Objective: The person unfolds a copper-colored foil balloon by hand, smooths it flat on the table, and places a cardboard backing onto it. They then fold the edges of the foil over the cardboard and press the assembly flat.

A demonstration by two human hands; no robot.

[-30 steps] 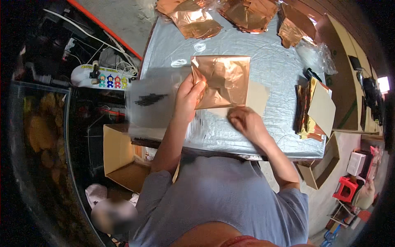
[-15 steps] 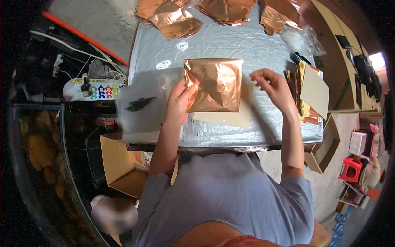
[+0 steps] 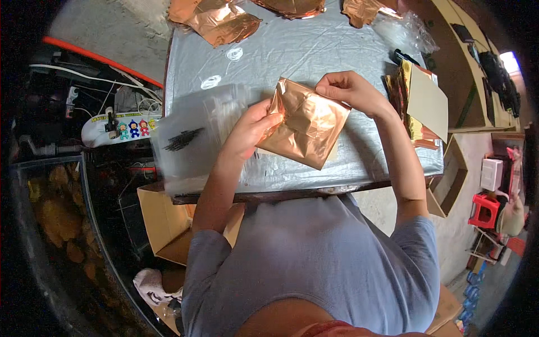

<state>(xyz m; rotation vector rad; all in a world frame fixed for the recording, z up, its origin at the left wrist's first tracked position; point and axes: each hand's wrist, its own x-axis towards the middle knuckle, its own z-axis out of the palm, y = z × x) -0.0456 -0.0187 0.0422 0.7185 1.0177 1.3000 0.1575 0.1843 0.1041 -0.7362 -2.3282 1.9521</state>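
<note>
A flat, folded square of shiny copper-coloured foil (image 3: 311, 126) is held tilted over the table. My left hand (image 3: 251, 130) grips its left side, thumb on top. At its upper right corner, my right hand (image 3: 355, 92) pinches the edge between thumb and fingers. Part of a beige card (image 3: 333, 154) shows beneath the foil. Left of my left hand lies a stack of clear plastic bags (image 3: 188, 115) with a black printed patch. To the right stands a pile of gold and copper foil pieces (image 3: 405, 92) with a pale card (image 3: 428, 104) leaning on it.
The table wears a silvery cover (image 3: 292, 50). Crumpled copper foil shapes (image 3: 224, 25) and clear plastic wrap (image 3: 401, 33) lie along its far side. A cardboard box (image 3: 160, 222) stands below at the left, with a white power strip (image 3: 98, 132) beyond. A red stool (image 3: 483, 209) is far right.
My right hand has come in from the right and taken hold of the foil's upper right corner. The foil square has turned clockwise.
</note>
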